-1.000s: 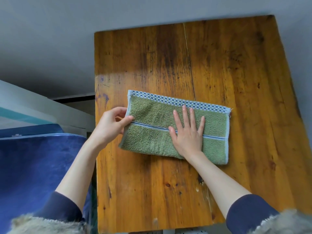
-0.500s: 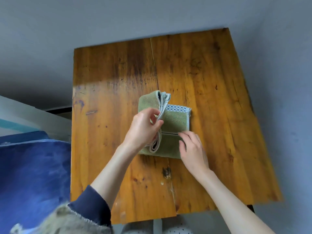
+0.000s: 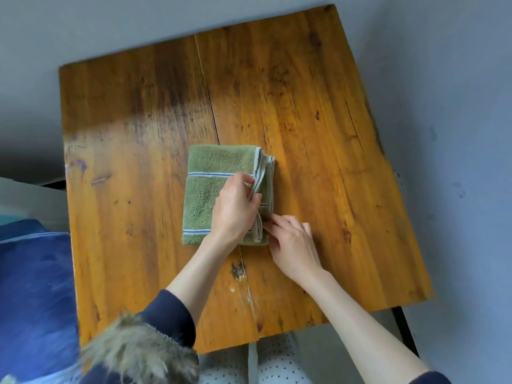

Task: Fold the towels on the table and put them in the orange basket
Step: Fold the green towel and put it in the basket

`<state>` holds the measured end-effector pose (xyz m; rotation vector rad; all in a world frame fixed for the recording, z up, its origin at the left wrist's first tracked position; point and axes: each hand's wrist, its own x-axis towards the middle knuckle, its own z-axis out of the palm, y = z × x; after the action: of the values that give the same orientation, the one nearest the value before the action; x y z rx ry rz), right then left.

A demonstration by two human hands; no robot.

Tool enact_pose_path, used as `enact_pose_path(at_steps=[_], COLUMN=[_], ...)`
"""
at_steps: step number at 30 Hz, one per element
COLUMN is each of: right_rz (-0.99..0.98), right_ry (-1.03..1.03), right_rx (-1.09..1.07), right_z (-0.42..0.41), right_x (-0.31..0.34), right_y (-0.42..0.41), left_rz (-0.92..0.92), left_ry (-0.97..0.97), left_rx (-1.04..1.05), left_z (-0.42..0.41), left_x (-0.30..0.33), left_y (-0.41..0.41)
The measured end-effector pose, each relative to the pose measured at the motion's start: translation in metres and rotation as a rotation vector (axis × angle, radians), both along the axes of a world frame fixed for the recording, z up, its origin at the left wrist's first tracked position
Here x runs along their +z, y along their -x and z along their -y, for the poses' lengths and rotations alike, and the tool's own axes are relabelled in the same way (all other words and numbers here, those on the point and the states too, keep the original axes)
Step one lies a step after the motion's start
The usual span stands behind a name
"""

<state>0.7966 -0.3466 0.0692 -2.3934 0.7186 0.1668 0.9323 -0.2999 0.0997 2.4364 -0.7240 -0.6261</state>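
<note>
A green towel [image 3: 213,189] with thin blue stripes and a pale blue hem lies folded into a small rectangle in the middle of the wooden table [image 3: 318,134]. My left hand [image 3: 235,209] rests on top of it and pinches the hemmed edge of the upper layer near the towel's right side. My right hand [image 3: 291,242] touches the towel's near right corner with its fingertips, palm down on the wood. No orange basket is in view.
A blue fabric surface [image 3: 33,295] lies to the left of the table, below its level. A grey floor surrounds the table. A black table leg [image 3: 407,331] shows at the near right corner.
The towel's left half has been carried over to the right and laid flat, so the towel is half as wide. My right hand slid to the near right corner.
</note>
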Motion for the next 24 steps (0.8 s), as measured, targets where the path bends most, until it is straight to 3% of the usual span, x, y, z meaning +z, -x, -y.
enact_pose_path(at_steps=[4,8,11,14,17,20,24], right_rz=[-0.045,-0.025,-0.006,-0.109,-0.182,-0.202,-0.200], right_ry=[-0.123,-0.409,-0.452,-0.303,-0.190,-0.251,-0.325], right_rx=[-0.026,-0.258,-0.339,-0.314,-0.328,-0.383,-0.416], right_z=[0.008,0.012,0.012,0.012,0.011,0.014,0.019], right_x=[0.004,0.004,0.007,0.012,0.011,0.009,0.007], right_y=[-0.002,-0.011,-0.021,-0.035,-0.050,-0.054,-0.050], left_rz=[-0.052,-0.100,0.106,0.418,0.373,0.303,0.382], left_ry=[0.000,0.138,0.273,0.190,0.131,0.052,-0.143], left_rx=[-0.023,-0.075,-0.080,-0.088,-0.073,-0.113,-0.208], left_z=[0.000,-0.005,-0.024,-0.053,-0.071,-0.071,-0.066], left_x=[-0.018,-0.016,-0.008,-0.019,-0.035,-0.041,-0.046], left_y=[0.007,0.006,0.001,-0.011,-0.016,-0.011,-0.004])
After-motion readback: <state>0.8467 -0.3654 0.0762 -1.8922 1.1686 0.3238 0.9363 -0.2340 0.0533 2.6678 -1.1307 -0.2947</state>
